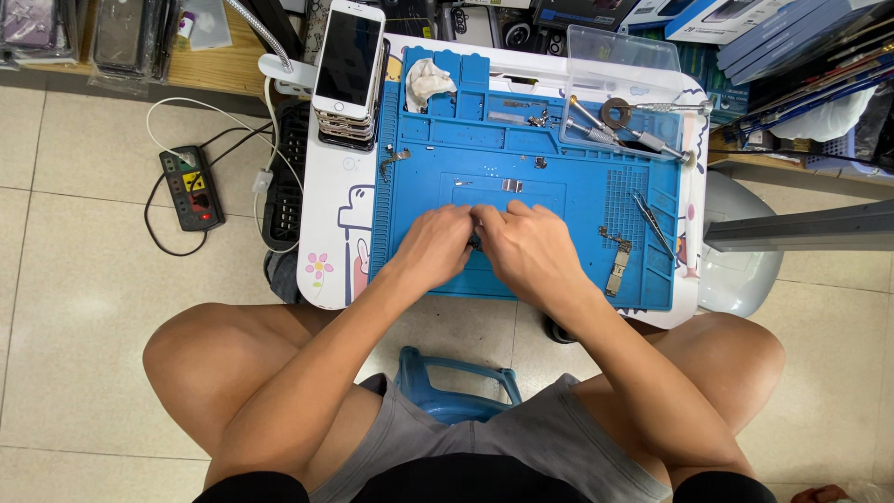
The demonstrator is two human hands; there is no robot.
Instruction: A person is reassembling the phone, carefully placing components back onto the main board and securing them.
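Our left hand [436, 240] and right hand [523, 244] meet at the mat's [419, 168] centre, fingertips pinched together on a small dark part [476, 243]. It sits between them, at three o'clock from the left hand; both are equally near, and we cannot tell its axis.

I count one blue mat [521, 154] on my surface [331, 186], one stack of phones [348, 74] at eleven o'clock, two screwdrivers [643, 138] at one o'clock, one tweezers [655, 224], one power strip [191, 187] at nine o'clock.

Beneath you pale beige floor tiles [84, 307], your blue plastic stool [456, 382], a small white table [326, 196] ahead, wooden shelf [219, 65] behind it, even overhead light.
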